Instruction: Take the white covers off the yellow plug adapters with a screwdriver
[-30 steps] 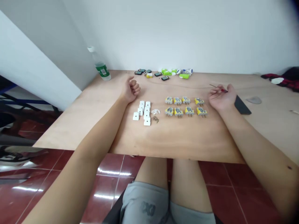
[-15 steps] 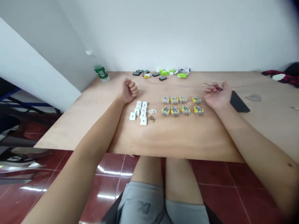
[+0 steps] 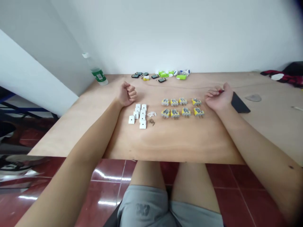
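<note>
My left hand rests on the table in a loose fist, its fingers curled and nothing visible in them. Just in front of it stand several white plastic covers, beside small clear pieces and a little pile of screws. My right hand lies palm up, fingers curled around a thin screwdriver with a red handle, mostly hidden by the hand. To its left, two rows of yellow and grey plug bodies have their pins pointing toward me.
Against the wall lie dark flat parts and bright green pieces. A green-labelled bottle stands at the back left. Right of my right hand are a dark phone-like slab, a grey flat piece and red-black cloth.
The view has shifted slightly, moving the table items a little left in the picture. The screwdriver shaft has turned and shows less. My knees have moved apart. Both hands keep their places.
</note>
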`<state>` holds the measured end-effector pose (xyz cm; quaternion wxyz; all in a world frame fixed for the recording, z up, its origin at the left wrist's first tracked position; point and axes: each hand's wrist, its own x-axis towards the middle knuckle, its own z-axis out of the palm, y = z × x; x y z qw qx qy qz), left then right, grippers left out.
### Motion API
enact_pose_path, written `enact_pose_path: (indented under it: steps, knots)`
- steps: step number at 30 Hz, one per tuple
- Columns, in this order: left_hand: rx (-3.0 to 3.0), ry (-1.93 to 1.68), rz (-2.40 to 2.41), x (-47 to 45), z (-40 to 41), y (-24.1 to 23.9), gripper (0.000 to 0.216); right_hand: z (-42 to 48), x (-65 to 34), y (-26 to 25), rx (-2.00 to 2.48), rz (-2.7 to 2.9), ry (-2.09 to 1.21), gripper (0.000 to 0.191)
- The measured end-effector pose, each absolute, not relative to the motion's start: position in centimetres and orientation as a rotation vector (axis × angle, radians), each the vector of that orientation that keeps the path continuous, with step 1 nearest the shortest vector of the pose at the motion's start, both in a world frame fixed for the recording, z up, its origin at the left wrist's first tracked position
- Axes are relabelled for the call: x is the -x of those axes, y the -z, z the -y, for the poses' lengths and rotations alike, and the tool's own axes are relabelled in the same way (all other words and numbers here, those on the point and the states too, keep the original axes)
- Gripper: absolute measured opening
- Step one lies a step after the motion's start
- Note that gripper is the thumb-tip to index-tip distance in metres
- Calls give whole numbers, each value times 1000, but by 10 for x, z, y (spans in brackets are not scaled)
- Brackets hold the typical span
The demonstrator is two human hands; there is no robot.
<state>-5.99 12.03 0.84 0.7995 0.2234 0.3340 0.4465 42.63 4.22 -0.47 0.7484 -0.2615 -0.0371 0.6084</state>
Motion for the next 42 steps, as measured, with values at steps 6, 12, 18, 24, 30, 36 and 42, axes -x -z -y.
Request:
enact_pose_path:
  steps: [6,12,18,24,30,36,42]
  knots:
    - [-592,-911,-753,60,-125,0,58,-40,-427,4,536,102,-1346,55]
    - [-780,-932,-750,56,-119,2,61,-37,-423,2,533,111,-1355,56]
    - [-920,-932,-747,56,-114,5,75,-35,-422,0,540,124,-1372,56]
    - [-991,-909,-743,58,-113,4,73,-35,-421,-1,559,122,-1360,55]
    - [-1031,-899,-739,58,-114,5,74,-36,-420,0,551,144,-1343,54]
    - [-1052,-901,-733,58,-114,5,75,-37,-421,1,550,146,-1351,53]
    - [-1047,-901,-743,59,-115,6,73,-38,-423,3,549,150,-1353,54]
